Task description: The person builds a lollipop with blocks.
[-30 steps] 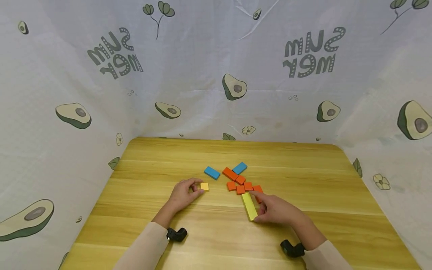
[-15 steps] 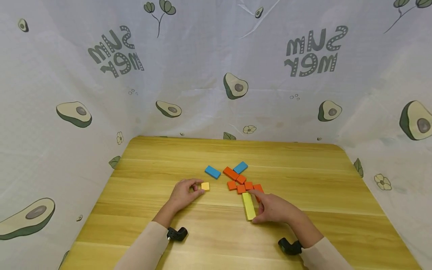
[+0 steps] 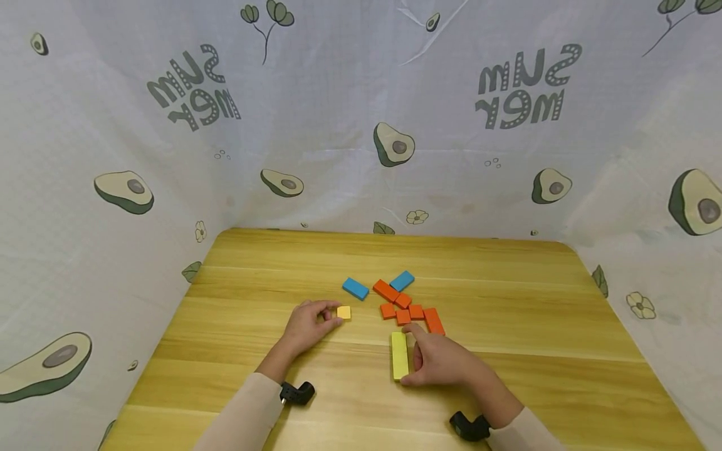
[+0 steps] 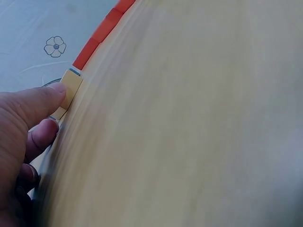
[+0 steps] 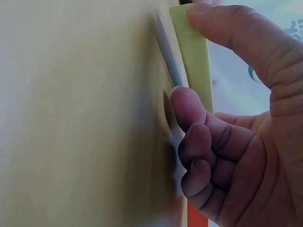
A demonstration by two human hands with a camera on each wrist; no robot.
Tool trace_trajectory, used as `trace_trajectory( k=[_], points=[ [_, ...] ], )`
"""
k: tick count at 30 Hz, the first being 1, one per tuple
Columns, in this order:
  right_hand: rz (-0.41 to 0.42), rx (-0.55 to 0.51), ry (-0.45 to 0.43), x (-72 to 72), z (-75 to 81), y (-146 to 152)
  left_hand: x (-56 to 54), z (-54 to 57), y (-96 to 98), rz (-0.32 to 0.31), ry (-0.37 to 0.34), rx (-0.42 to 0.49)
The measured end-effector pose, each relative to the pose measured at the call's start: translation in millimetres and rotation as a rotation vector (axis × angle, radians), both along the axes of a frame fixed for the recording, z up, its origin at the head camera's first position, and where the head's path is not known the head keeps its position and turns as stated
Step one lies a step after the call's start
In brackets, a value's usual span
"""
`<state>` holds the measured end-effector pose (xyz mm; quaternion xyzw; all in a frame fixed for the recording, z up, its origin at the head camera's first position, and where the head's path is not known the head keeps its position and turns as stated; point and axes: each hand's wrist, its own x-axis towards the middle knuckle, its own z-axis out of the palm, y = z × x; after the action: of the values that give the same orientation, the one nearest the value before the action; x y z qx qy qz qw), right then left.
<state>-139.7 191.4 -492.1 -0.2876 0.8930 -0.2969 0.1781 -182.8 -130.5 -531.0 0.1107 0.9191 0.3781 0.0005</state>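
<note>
My left hand (image 3: 307, 324) pinches a small yellow-orange square block (image 3: 344, 312) between thumb and fingertips. In the left wrist view the thumb lies against this block (image 4: 71, 92). My right hand (image 3: 445, 358) holds a long yellow block (image 3: 399, 356) by its two ends, thumb at the near end and index finger at the far end. The right wrist view shows the thumb on one end of the yellow block (image 5: 195, 56), the other fingers curled beneath. Whether the yellow block touches the table, I cannot tell.
Just beyond the yellow block lie several small orange-red square blocks (image 3: 403, 317). A longer orange-red block (image 3: 434, 321) is right of them, another (image 3: 386, 290) behind. Two blue blocks (image 3: 355, 289) lie farther back on the wooden table (image 3: 271, 257). A patterned cloth (image 3: 338, 125) surrounds the table.
My right hand has drawn the long yellow block left and toward me, away from the orange-red blocks, and turned it straighter. The left hand keeps its place.
</note>
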Motion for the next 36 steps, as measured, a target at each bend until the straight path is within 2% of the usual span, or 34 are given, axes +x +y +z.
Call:
trace_trajectory(
  k=[6,13,17,22,30,36],
  points=[
    [0.005,-0.013,0.061,2.9,-4.5,-21.4,1.1,-1.7,-1.1,0.003,0.013,-0.012],
    [-0.046,0.028,0.115,1.3,-11.0,-37.6,1.2,-3.8,-0.5,0.013,0.041,-0.023],
    [-0.066,0.051,0.163,0.2,-14.7,-40.0,1.2,-5.2,1.2,0.022,0.058,-0.024],
    [-0.063,0.027,0.215,-0.8,-19.0,-39.5,2.3,-4.8,1.0,0.042,0.058,-0.011],
    [-0.067,0.035,0.282,0.2,-25.3,-39.6,4.3,-4.7,0.9,0.019,0.123,-0.044],
    [-0.079,0.021,0.294,0.6,-25.2,-41.8,5.4,-5.7,1.9,0.008,0.135,-0.039]
  ],
)
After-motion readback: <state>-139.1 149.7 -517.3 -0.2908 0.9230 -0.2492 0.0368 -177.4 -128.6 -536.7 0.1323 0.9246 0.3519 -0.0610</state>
